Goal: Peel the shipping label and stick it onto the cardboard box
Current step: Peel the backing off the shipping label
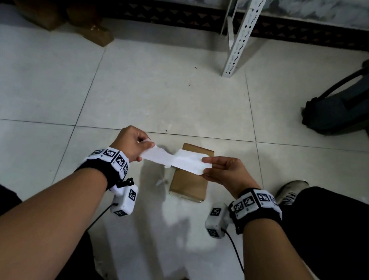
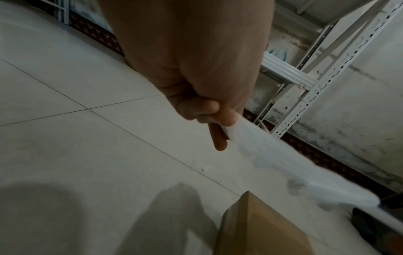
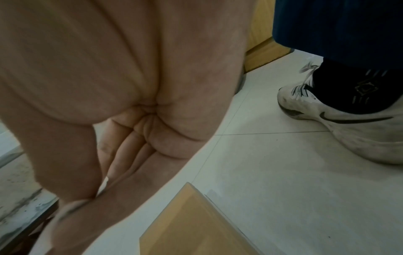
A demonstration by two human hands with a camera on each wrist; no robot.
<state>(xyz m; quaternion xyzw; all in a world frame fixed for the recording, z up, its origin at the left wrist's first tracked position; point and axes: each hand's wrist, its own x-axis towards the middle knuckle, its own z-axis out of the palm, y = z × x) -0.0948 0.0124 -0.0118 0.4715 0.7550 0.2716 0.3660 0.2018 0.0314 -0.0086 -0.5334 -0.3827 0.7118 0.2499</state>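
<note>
A white shipping label sheet point(image 1: 177, 159) is stretched flat between both hands, a little above a small brown cardboard box point(image 1: 188, 185) lying on the tiled floor. My left hand point(image 1: 144, 146) pinches the sheet's left end between thumb and fingers; in the left wrist view the left hand point(image 2: 220, 127) grips the white label point(image 2: 294, 163), which runs off to the lower right over the box point(image 2: 257, 229). My right hand point(image 1: 205, 166) pinches the right end. In the right wrist view the palm fills the frame, the label is hidden, and the box point(image 3: 191, 227) lies below.
A white perforated metal shelf post point(image 1: 241, 44) stands on the floor ahead. A dark bag point(image 1: 347, 105) lies at the right. Brown parcels point(image 1: 95, 31) sit by the far wall at the left. My shoe point(image 1: 290, 191) and dark trouser legs flank the box.
</note>
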